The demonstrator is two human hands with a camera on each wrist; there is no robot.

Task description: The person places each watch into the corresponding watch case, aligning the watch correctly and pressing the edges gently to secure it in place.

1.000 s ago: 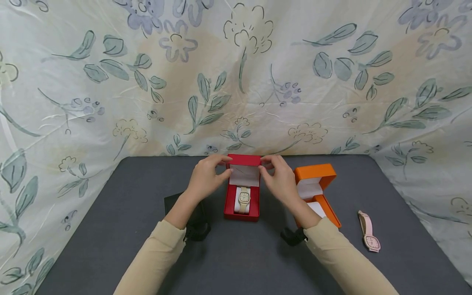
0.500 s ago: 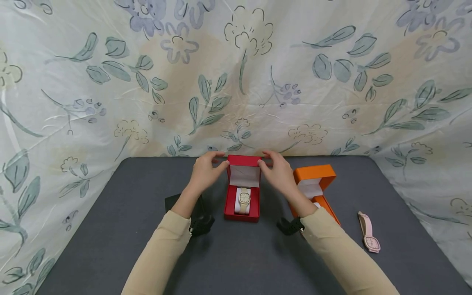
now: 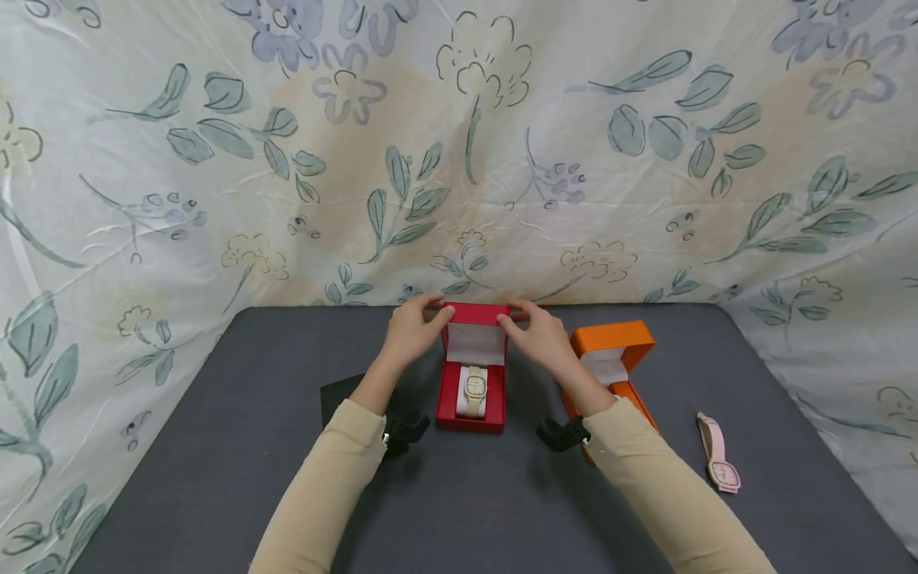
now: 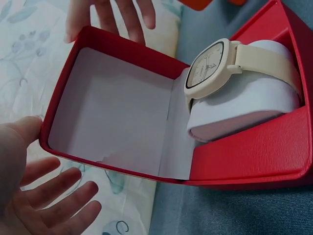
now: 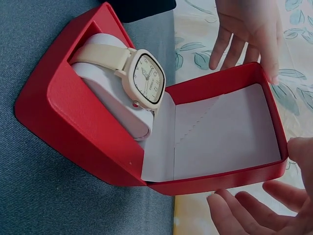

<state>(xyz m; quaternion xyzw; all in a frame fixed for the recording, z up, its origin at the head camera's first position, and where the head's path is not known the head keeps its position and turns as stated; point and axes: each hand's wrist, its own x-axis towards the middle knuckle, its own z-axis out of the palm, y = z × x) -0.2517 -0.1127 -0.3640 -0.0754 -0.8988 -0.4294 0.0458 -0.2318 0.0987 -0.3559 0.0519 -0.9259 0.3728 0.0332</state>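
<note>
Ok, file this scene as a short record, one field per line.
Red box: open, lid up, on dark table
Contents: cream watch on white cushion
Left hand: thumb touching lid's left side
Right hand: thumb touching lid's right side
Orange box: open, right of red box, partly behind right arm
Pink watch: lying on table, farthest right
Black item: partly behind left arm, identity unclear

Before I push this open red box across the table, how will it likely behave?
The red box will probably slide rather than roll, given its flat sides. It looks fairly stiff, with crisp, straight edges. The raised lid might swing if bumped, since it joins the box along one edge.
</note>
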